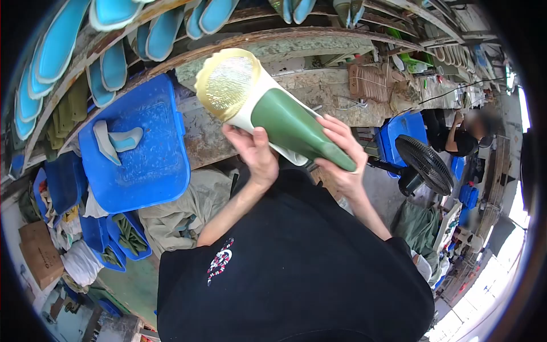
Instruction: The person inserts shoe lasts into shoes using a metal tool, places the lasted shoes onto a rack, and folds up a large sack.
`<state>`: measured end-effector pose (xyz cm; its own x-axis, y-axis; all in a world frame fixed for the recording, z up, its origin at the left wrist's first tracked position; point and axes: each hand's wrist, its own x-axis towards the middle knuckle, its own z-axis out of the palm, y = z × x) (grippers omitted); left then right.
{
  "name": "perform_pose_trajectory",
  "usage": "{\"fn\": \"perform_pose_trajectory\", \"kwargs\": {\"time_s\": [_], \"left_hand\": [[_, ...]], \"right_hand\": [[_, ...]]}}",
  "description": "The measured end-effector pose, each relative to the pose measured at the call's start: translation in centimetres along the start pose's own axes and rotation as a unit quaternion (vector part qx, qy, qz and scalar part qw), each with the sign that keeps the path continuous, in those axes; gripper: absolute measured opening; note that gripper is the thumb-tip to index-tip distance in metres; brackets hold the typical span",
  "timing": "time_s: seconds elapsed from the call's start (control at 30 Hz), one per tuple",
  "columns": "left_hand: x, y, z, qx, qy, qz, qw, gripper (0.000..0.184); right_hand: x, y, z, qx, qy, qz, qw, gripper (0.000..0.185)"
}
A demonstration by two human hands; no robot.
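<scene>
A green and white shoe upper with a pointed toe is held up in front of my chest. Its wide end shows a cream, wavy rim around a crinkled, shiny gold surface. My left hand grips the white lower side near that wide end, thumb raised and some fingertips hidden behind it. Around the narrow green toe, the fingers of my right hand are closed. The piece tilts down towards the right.
Racks above hold blue-lined shoes. A blue tray with two pale shoe pieces stands left, above several blue bins. Right are a black fan, another blue bin and a seated person. A worn workbench lies ahead.
</scene>
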<state>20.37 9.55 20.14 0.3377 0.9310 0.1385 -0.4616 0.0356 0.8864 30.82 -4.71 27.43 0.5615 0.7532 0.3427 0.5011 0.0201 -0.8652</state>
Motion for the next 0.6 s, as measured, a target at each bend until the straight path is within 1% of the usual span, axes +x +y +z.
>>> {"fn": "perform_pose_trajectory", "kwargs": {"time_s": [0.07,0.1,0.17,0.2,0.23,0.27,0.3,0.33,0.37,0.43,0.5,0.6], "left_hand": [[-0.5,0.5,2.6,-0.094,0.023,-0.091,0.991,0.063],[-0.3,-0.1,2.5,-0.070,-0.003,-0.095,0.993,0.059],[1.5,0.3,3.0,-0.119,-0.039,-0.135,0.983,0.062],[3.3,0.6,3.4,-0.138,-0.020,-0.187,0.973,0.062],[4.9,1.9,5.0,-0.142,-0.040,-0.191,0.970,0.058],[6.0,1.9,5.3,-0.144,-0.076,-0.224,0.961,0.056],[6.6,1.7,5.9,-0.146,-0.113,-0.257,0.949,0.054],[6.6,1.5,7.1,-0.045,-0.123,-0.271,0.954,0.053],[6.1,0.9,8.2,-0.041,-0.126,-0.269,0.954,0.053],[4.9,-0.7,10.0,-0.055,-0.154,-0.349,0.923,0.055],[3.6,-2.0,11.3,-0.049,-0.158,-0.358,0.919,0.053],[2.8,-2.8,12.1,-0.033,-0.163,-0.393,0.905,0.048]], "right_hand": [[0.5,0.1,-0.4,-0.020,0.020,-0.034,0.999,0.056],[0.3,0.3,-1.0,-0.020,0.037,-0.040,0.998,0.055],[-0.7,1.4,-2.9,0.001,0.059,-0.030,0.998,0.054],[-1.1,1.9,-3.8,0.018,0.078,-0.017,0.997,0.053],[-1.4,2.0,-4.9,0.007,0.086,-0.027,0.996,0.052],[-1.9,2.1,-5.8,0.013,0.087,-0.025,0.996,0.052],[-2.4,2.1,-6.6,0.003,0.089,-0.030,0.996,0.052],[-2.7,2.3,-7.5,-0.009,0.094,-0.037,0.995,0.052],[-3.1,2.3,-8.2,-0.021,0.106,-0.042,0.993,0.051],[-3.6,2.8,-10.3,-0.029,0.118,-0.052,0.991,0.050],[-4.6,3.4,-11.5,-0.045,0.134,-0.059,0.988,0.049],[-5.8,4.6,-11.0,-0.017,0.158,-0.002,0.987,0.047]]}}
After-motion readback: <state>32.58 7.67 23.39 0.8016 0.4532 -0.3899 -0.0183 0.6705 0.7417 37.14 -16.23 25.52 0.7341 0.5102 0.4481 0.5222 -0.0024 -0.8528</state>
